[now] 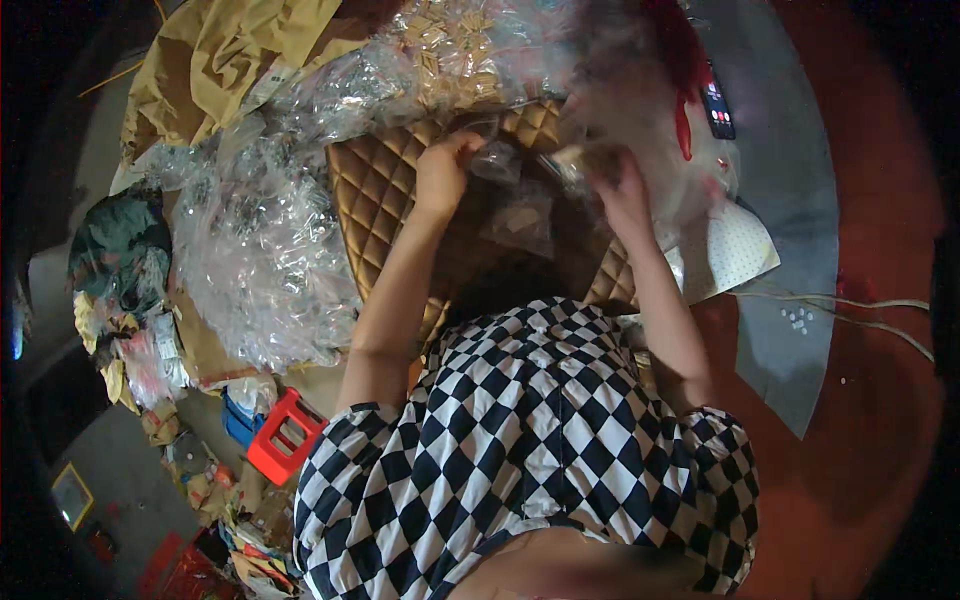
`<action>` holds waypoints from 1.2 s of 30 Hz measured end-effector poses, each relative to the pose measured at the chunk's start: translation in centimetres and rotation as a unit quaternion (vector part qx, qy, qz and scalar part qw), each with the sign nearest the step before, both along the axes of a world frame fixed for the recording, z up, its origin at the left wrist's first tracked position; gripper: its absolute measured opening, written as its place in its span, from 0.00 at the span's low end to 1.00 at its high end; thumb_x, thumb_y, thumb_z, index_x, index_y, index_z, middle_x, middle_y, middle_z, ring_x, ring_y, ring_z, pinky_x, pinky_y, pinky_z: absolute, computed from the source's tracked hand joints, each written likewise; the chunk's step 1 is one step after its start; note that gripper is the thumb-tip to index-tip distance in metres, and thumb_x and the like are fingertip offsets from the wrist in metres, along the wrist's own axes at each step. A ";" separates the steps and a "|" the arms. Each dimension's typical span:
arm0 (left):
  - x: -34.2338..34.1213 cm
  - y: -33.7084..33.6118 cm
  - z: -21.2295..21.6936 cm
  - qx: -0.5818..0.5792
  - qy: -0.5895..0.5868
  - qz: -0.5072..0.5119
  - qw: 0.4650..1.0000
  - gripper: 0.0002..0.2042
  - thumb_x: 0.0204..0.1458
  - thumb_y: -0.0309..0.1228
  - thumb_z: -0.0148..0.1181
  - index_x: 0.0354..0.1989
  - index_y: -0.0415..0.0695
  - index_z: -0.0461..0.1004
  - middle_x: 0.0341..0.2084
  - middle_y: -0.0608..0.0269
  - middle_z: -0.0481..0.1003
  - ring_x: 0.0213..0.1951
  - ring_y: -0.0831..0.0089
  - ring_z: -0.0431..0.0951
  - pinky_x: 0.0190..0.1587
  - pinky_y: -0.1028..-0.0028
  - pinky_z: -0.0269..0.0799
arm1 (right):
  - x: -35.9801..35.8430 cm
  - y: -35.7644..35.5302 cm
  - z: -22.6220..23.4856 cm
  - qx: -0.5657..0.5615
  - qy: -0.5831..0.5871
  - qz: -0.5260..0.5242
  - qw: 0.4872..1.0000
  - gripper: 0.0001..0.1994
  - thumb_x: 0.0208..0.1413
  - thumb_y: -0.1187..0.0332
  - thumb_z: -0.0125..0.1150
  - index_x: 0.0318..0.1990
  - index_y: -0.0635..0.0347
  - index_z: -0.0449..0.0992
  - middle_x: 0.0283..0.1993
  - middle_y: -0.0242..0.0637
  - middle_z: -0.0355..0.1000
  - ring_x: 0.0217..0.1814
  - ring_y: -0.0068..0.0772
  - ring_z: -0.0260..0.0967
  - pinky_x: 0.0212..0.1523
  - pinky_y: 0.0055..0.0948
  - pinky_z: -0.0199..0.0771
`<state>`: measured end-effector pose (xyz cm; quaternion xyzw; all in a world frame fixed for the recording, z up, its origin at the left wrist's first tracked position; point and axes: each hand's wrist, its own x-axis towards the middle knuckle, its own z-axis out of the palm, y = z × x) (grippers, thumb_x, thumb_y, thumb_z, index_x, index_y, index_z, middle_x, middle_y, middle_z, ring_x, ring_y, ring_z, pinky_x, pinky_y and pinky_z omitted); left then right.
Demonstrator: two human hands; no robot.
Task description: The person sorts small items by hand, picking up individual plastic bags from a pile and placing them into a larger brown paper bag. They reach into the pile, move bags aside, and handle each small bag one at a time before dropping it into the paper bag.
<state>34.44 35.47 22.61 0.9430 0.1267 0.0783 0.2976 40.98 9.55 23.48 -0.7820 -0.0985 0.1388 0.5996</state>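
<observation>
Beige item point(570, 160) in right hand point(622, 190), blurred beyond recognition

What looks like my makeshift packing workshop, clear plastic bags point(265, 240) heaped around the quilted brown pad point(375, 190) before me, crumpled brown paper point(225, 65) beyond, mixed scraps point(215, 495) littering the floor at left.

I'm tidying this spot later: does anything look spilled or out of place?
Yes: small white pieces lie loosely scattered on the grey sheet at the right, apart from the piled plastic bags, so they look spilled.
</observation>
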 end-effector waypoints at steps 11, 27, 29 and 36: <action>-1.0 -3.5 0.4 -0.130 -0.111 -0.199 0.965 0.15 0.39 0.19 0.59 0.35 0.53 0.82 0.52 0.53 0.68 0.55 0.52 0.66 0.56 0.63 0.65 | 1.8 8.2 1.1 -0.373 -0.404 0.305 0.778 0.10 0.49 0.70 0.57 0.40 0.53 0.77 0.42 0.35 0.74 0.47 0.42 0.70 0.46 0.35 0.71; -0.6 -0.2 2.2 0.144 -0.079 -0.257 0.952 0.11 0.43 0.31 0.58 0.37 0.51 0.78 0.41 0.64 0.77 0.52 0.63 0.71 0.51 0.66 0.70 | 3.0 4.6 1.4 -0.203 -0.318 0.232 0.896 0.07 0.48 0.67 0.55 0.33 0.59 0.72 0.35 0.39 0.68 0.42 0.43 0.68 0.41 0.41 0.68; -0.5 -0.4 2.3 0.121 -0.072 -0.224 0.964 0.10 0.45 0.32 0.58 0.37 0.50 0.78 0.40 0.64 0.77 0.51 0.63 0.71 0.54 0.65 0.68 | 3.5 4.2 2.1 -0.317 -0.382 0.258 0.829 0.07 0.51 0.66 0.54 0.34 0.60 0.72 0.37 0.42 0.69 0.44 0.47 0.67 0.41 0.43 0.67; 0.4 -1.1 0.5 0.212 -0.072 -0.250 0.942 0.13 0.48 0.39 0.57 0.40 0.50 0.78 0.41 0.68 0.77 0.51 0.69 0.69 0.64 0.50 0.50 | 2.5 5.2 1.3 -0.230 -0.348 0.233 0.878 0.05 0.53 0.68 0.52 0.35 0.55 0.71 0.32 0.42 0.69 0.38 0.50 0.68 0.36 0.43 0.67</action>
